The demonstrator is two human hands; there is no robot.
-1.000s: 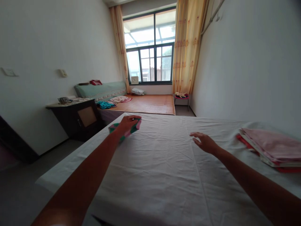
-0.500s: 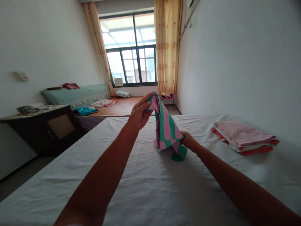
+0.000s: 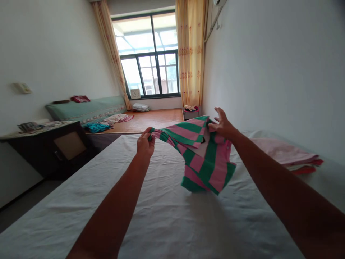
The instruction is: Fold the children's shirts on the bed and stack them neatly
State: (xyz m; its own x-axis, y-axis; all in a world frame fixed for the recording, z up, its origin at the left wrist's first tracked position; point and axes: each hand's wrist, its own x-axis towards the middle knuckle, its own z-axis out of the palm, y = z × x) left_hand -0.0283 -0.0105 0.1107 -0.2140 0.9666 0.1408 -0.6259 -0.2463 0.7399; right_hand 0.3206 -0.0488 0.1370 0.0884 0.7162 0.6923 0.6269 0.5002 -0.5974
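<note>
A pink-and-green striped shirt (image 3: 195, 163) with a collar hangs between my hands, its lower edge close to the white sheet. My left hand (image 3: 145, 142) is closed on one gathered end, which stretches to the left. At the collar side, my right hand (image 3: 223, 125) holds the cloth near the thumb, while its upper fingers stick up, spread apart. The exact grip there is partly hidden behind the fabric. A small dark mark shows inside the neck.
The white-sheeted bed (image 3: 151, 216) spreads beneath the shirt. Folded pink and red cloths (image 3: 291, 153) lie at the right, partly behind my right forearm. A dark cabinet (image 3: 51, 147) stands left. Beyond is a mat-covered bed (image 3: 159, 120) with a turquoise cloth (image 3: 97, 127).
My left hand has moved left and down with its end of the shirt. My right hand has risen from the lower corner to the collar side. The shirt has spread wider, unfolding.
</note>
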